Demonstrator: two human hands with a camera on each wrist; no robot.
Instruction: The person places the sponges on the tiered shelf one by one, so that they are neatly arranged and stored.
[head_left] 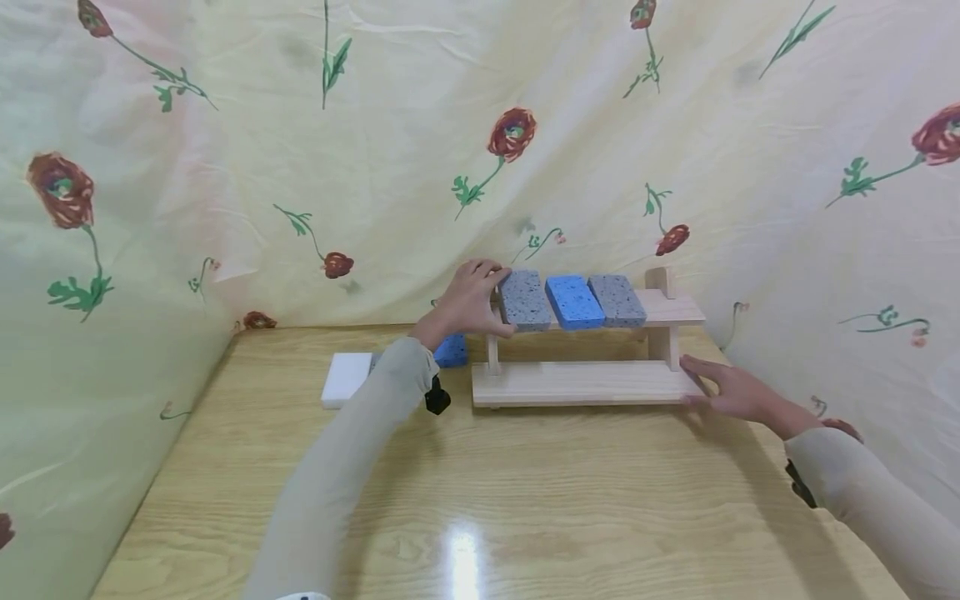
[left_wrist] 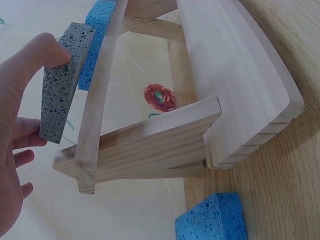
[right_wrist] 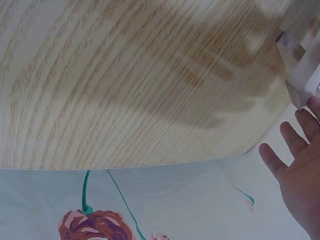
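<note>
My left hand (head_left: 471, 298) pinches a speckled grey sponge (head_left: 525, 300) between thumb and fingers at the left end of a wooden rack's upper shelf. In the left wrist view, the thumb presses one face of this grey sponge (left_wrist: 67, 82). Beside it on the upper shelf are a blue sponge (head_left: 575, 302) and another grey sponge (head_left: 617, 300). At the right end of the wooden rack (head_left: 577, 382), my right hand (head_left: 731, 392) touches the lower shelf. Its fingers look fairly straight and spread in the right wrist view.
Left of the rack lie a white block (head_left: 347, 377) and a blue sponge (head_left: 452, 352), partly behind my left arm. A sliver of something grey shows between them. The wooden table (head_left: 525, 500) extends to the front; a flowered cloth (head_left: 420, 125) hangs behind and at the sides.
</note>
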